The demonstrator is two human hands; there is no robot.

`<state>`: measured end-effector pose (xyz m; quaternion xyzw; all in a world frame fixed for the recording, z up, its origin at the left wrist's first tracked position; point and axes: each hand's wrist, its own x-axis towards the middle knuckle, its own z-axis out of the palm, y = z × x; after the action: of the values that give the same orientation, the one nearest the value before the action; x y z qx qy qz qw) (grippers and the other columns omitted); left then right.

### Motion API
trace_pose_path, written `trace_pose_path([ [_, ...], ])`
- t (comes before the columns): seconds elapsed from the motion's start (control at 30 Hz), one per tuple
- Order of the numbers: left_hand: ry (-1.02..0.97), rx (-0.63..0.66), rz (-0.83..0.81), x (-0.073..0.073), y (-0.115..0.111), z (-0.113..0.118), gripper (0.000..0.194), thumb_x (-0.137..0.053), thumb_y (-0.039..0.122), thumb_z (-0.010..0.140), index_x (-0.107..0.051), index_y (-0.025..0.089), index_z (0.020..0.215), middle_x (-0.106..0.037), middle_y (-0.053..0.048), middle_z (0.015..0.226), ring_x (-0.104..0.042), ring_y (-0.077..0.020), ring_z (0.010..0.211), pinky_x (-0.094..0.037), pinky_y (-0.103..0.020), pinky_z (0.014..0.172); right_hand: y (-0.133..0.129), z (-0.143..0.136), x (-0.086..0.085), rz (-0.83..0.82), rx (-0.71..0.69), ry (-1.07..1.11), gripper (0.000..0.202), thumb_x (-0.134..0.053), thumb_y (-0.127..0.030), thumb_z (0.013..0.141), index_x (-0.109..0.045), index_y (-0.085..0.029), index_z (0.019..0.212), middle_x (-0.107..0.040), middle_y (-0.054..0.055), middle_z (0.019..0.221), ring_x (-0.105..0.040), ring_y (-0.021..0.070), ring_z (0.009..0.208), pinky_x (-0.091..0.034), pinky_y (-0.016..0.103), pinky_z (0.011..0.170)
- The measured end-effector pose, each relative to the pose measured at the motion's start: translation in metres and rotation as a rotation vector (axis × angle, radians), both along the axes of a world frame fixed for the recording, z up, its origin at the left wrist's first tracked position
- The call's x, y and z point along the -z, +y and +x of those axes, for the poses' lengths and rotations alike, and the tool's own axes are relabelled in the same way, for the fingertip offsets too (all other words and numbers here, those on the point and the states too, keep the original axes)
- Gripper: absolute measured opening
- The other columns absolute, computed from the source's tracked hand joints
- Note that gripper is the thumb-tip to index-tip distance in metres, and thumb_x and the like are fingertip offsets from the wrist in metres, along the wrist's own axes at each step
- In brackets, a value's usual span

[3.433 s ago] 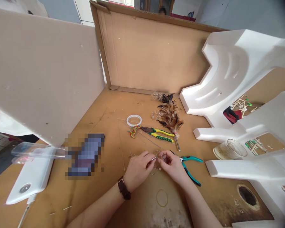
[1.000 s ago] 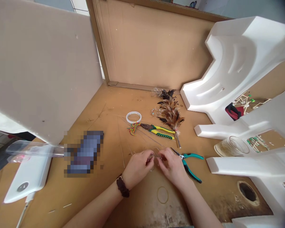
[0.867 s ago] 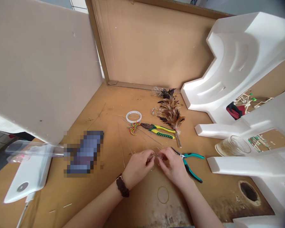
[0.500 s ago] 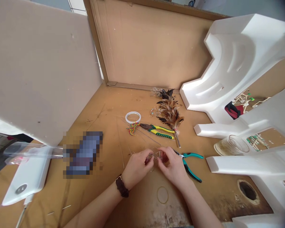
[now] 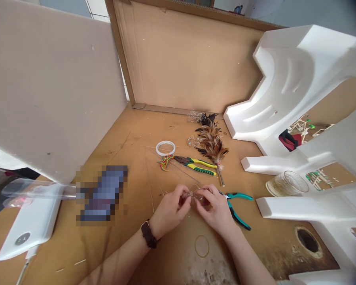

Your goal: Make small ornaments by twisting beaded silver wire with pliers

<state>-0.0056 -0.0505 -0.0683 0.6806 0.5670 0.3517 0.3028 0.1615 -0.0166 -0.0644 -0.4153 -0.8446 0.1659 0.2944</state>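
Thin wire (image 5: 192, 194), bent in fine loops, spans the gap between my hands. My left hand (image 5: 173, 206) pinches its left side, a dark bracelet or watch band on that wrist. On the other side the fingers of my right hand (image 5: 213, 204) are closed on the same wire. The fingers hide part of its shape. Just right of my right hand lie teal-handled pliers (image 5: 239, 209), their jaws partly hidden behind it. Beyond my hands are yellow-and-green pliers (image 5: 197, 164), a white ring-shaped roll (image 5: 165, 148) and a bundle of coloured threads (image 5: 166, 161).
A feather duster (image 5: 212, 140) lies at the back, with tangled wire (image 5: 195, 116) near it. A glass (image 5: 287, 183) stands among white moulded plastic (image 5: 284, 91) at right. A phone (image 5: 106, 192) and a white power bank (image 5: 32, 221) lie left. A rubber band (image 5: 202, 246) lies in front.
My hands still hold the wire near the same spot, with their fingers slightly shifted and a loop now showing above them. The view has tilted a little.
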Motion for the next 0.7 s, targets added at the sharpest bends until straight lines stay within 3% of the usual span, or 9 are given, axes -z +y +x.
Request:
trace_pose_path([
  [0.13,0.090,0.104,0.092,-0.0017,0.0002,-0.0020,0.017,-0.035,0.021,0.089,-0.052,0.019,0.092,-0.063,-0.002,0.082,-0.058,-0.0129,0.072,-0.043,-0.023,0.066,0.0004,0.0000,0.0023,0.033,0.036,0.020,0.013,-0.048,-0.019,0.082,-0.061,-0.020,0.085,-0.054,0.003,0.084,-0.052,0.0094,0.061,-0.042,0.021,0.055],
  [0.27,0.142,0.107,0.163,0.0018,0.0001,-0.0016,0.018,-0.038,0.022,0.090,-0.054,0.019,0.096,-0.065,-0.003,0.090,-0.060,-0.0139,0.079,-0.045,-0.025,0.072,-0.0002,-0.0002,0.0049,0.046,0.046,0.024,0.013,-0.048,-0.016,0.079,-0.059,-0.019,0.083,-0.054,0.004,0.084,-0.053,0.0103,0.062,-0.042,0.021,0.055],
  [0.7,0.417,0.115,0.279,0.0062,-0.0007,0.0015,0.018,-0.039,0.022,0.090,-0.055,0.019,0.084,-0.061,-0.002,0.075,-0.056,-0.0139,0.066,-0.039,-0.024,0.060,-0.0008,-0.0008,0.0062,0.053,0.031,0.040,0.013,-0.047,-0.013,0.076,-0.056,-0.018,0.084,-0.056,0.005,0.083,-0.054,0.0132,0.068,-0.045,0.024,0.060],
])
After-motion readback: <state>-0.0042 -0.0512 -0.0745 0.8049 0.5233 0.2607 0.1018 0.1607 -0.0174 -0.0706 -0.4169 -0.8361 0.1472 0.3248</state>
